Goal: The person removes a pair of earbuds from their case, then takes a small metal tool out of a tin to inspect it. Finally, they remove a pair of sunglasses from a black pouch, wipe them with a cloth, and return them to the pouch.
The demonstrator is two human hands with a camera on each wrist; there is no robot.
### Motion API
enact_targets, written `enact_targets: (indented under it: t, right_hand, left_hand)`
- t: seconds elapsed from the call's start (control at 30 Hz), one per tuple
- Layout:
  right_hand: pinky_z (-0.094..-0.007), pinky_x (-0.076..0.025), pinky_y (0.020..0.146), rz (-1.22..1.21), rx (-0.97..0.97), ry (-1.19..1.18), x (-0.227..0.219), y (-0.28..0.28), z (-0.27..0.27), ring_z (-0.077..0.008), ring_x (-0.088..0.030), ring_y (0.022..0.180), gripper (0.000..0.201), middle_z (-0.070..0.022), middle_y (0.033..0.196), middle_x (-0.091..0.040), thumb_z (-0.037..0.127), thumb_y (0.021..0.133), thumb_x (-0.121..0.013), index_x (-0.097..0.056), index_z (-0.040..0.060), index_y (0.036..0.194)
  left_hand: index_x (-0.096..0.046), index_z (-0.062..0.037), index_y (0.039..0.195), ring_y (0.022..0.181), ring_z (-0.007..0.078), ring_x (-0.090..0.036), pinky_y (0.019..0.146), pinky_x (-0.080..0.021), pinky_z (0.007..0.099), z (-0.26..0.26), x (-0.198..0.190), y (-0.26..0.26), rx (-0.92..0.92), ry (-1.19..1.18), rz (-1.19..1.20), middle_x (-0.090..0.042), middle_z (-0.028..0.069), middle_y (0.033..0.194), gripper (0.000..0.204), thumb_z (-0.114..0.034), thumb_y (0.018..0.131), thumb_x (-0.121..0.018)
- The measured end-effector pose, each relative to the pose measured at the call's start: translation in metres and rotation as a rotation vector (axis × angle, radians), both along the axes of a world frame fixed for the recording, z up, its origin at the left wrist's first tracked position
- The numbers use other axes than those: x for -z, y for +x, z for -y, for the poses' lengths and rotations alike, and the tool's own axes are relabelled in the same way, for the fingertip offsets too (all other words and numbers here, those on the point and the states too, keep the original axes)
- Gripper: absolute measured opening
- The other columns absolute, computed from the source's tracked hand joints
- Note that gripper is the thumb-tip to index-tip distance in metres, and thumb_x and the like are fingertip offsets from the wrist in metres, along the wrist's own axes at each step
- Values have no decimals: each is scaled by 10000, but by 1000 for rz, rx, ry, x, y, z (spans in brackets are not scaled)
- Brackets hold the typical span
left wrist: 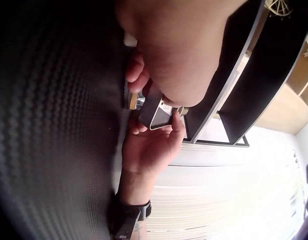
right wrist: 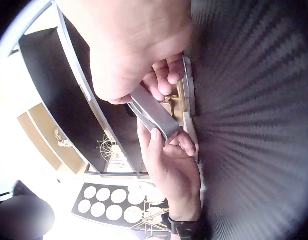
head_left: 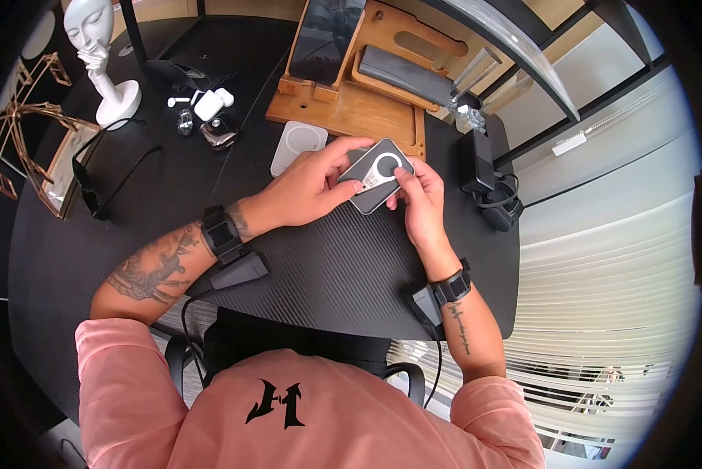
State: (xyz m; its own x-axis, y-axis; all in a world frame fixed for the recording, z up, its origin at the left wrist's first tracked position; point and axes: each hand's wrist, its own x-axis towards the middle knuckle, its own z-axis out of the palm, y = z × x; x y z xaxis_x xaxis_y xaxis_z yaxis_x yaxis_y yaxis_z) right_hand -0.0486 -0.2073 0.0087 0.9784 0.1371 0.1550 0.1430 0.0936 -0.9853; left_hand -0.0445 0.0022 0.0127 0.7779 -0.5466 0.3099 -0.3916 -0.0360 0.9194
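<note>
Both hands hold a thick grey rectangular power bank (head_left: 378,173) with a white ring and a printed white strip on its upper face. The left hand (head_left: 308,187) grips its left end, thumb on the face near the strip. From the other side the right hand (head_left: 423,207) pinches it, with the thumb at the edge of the ring. In the right wrist view, the power bank's grey side (right wrist: 154,111) shows between the hands. A flat, pale square piece with a circle (head_left: 290,156) lies on the table behind the left hand.
A wooden desk organizer (head_left: 347,105) with a phone (head_left: 325,39) stands at the back. White earbuds with their case (head_left: 208,105), sunglasses (head_left: 91,191) and a white sculpture (head_left: 120,102) are to the left. A black device (head_left: 477,160) stands at right, near the blinds (head_left: 593,258).
</note>
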Motion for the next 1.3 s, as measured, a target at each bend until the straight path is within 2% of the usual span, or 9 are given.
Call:
enact_targets:
  t: [0.23, 0.5, 0.73, 1.0, 1.3]
  right_hand:
    - [-195, -393, 465, -6, 5, -7, -2, -1, -1, -56, -506, 495, 127, -4, 653, -573, 105, 918, -549, -595, -13, 926]
    - [-192, -393, 464, 4, 10, -33, -2, 0, 0, -54, -507, 496, 130, -1, 651, -570, 108, 919, -542, -596, -11, 923]
    - [-193, -393, 464, -3, 16, -32, -1, 0, 0, -54, -507, 494, 123, -1, 647, -571, 99, 916, -542, -596, -11, 928]
    - [-198, -399, 464, -16, -2, -7, -1, 0, 0, -62, -510, 495, 138, -10, 662, -580, 100, 918, -541, -595, -21, 957]
    - [-203, -405, 464, -25, -5, 20, 1, 1, 2, -70, -518, 499, 154, -20, 682, -589, 110, 927, -538, -587, -27, 977]
  left_hand:
    - [-315, -52, 1407, 674, 77, -546, 610, -445, 218, -2, 0, 1, 16, 14, -19, -616, 66, 889, 543, 5, 896, -490]
    - [-281, -64, 1419, 789, 81, -595, 646, -451, 218, -2, -2, 2, 28, 64, -5, -625, 76, 924, 573, 4, 895, -505]
    - [-271, -69, 1423, 815, 80, -599, 649, -450, 215, -2, -5, 0, 18, 101, -4, -630, 81, 949, 580, 2, 897, -505]
    - [-308, -48, 1402, 639, 71, -541, 581, -440, 215, -2, -2, 3, 3, 79, 22, -629, 66, 857, 509, -48, 926, -486]
    - [-324, -36, 1396, 616, 65, -522, 563, -438, 220, -2, -4, 3, -1, 91, -44, -635, 68, 839, 451, -136, 974, -449]
